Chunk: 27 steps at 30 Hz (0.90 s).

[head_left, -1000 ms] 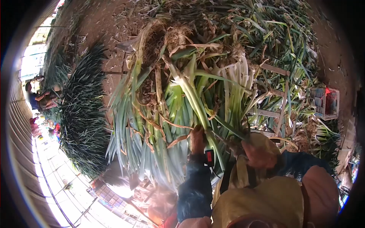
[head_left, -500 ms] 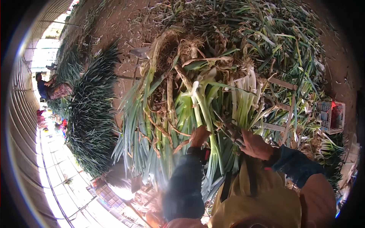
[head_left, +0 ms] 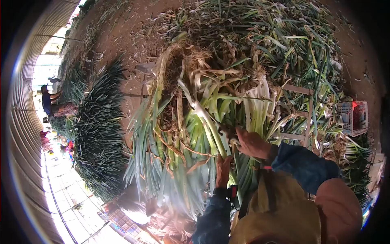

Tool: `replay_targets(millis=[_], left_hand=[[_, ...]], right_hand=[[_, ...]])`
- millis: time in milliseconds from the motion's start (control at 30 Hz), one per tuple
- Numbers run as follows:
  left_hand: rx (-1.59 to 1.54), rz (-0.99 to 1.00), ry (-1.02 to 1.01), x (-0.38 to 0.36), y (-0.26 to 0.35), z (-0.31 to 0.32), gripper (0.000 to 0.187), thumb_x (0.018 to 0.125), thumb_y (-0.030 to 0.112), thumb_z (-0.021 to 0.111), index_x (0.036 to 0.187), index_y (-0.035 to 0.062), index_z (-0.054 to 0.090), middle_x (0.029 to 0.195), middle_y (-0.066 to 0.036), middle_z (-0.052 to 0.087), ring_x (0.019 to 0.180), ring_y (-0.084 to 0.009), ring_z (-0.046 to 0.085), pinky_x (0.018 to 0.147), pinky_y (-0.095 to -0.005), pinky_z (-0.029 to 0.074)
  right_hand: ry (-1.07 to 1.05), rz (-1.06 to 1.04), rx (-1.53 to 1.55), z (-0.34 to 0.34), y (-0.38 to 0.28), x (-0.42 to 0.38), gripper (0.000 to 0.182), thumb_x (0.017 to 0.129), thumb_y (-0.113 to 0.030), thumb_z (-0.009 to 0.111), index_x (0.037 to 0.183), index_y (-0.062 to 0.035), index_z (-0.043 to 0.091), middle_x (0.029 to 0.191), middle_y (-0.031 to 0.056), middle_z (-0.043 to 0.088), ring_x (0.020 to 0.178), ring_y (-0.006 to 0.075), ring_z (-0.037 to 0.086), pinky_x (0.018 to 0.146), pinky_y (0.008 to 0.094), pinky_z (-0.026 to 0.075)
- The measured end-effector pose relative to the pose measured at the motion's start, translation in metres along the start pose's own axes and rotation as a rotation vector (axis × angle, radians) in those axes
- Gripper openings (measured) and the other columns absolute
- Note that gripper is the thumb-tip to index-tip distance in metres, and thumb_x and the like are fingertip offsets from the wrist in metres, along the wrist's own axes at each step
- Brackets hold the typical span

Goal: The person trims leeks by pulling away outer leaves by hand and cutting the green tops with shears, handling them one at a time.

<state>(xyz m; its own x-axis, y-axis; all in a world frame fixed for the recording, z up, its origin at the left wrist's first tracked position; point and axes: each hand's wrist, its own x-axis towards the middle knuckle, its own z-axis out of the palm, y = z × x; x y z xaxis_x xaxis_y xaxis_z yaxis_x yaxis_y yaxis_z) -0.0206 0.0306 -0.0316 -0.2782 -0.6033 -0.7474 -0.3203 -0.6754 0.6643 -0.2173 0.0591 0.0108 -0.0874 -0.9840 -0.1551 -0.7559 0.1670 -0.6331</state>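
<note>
Across the middle of the leek bunch, one pale-stemmed leek lies slantwise on top, its whitish end toward the rooty edge of the bunch and its green leaves toward the opposite edge. Both hands are engaged: the left hand is closed round the green part of this leek, and the right hand, just beside it over the bunch, is curled about a dark implement too blurred to identify; whether the implement touches the leek cannot be told. Good handling here probably calls for a firm but gentle left grip, the stem held straight and clear of its neighbours, and the implement angled away from the left hand. Dry, curled leaves on the bunch seem likely to snag. Containers: to the right of the bunch, well apart, a pale lattice crate holds something red, not identifiable; below the bunch, to its left, a crate-like grid shows no contents that can be made out.
</note>
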Motion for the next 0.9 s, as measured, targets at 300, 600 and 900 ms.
replay_targets(millis=[300, 600, 900], left_hand=[[-0.053, 0.089, -0.074, -0.020, -0.007, -0.001, 0.016, 0.084, 0.014, 0.050, 0.099, 0.0103, 0.045, 0.065, -0.001, 0.048, 0.052, -0.0091, 0.047, 0.042, -0.0232, 0.038], [0.058, 0.034, -0.070, -0.049, 0.003, 0.007, 0.024, 0.077, 0.018, 0.055, 0.098, 0.0070, 0.048, 0.068, -0.002, 0.051, 0.054, -0.0096, 0.046, 0.046, -0.0236, 0.038], [0.128, 0.076, -0.045, -0.055, -0.003, 0.014, 0.028, 0.078, 0.018, 0.055, 0.103, 0.0062, 0.048, 0.067, -0.004, 0.051, 0.049, -0.0121, 0.048, 0.042, -0.0257, 0.040]], right_hand=[[0.081, -0.256, -0.351, 0.007, -0.001, 0.047, 0.069, 0.075, -0.027, 0.062, 0.120, 0.0163, 0.032, 0.070, 0.0207, 0.056, 0.060, 0.0309, 0.059, 0.051, 0.0380, 0.048], [0.018, -0.072, -0.200, -0.022, -0.010, 0.054, 0.070, 0.073, -0.024, 0.061, 0.123, 0.0147, 0.031, 0.066, 0.0186, 0.055, 0.056, 0.0304, 0.058, 0.046, 0.0387, 0.046], [-0.011, -0.221, -0.173, -0.011, -0.004, 0.113, 0.043, 0.077, -0.017, 0.053, 0.102, 0.0170, 0.044, 0.072, 0.0206, 0.054, 0.054, 0.0274, 0.056, 0.046, 0.0362, 0.047]])
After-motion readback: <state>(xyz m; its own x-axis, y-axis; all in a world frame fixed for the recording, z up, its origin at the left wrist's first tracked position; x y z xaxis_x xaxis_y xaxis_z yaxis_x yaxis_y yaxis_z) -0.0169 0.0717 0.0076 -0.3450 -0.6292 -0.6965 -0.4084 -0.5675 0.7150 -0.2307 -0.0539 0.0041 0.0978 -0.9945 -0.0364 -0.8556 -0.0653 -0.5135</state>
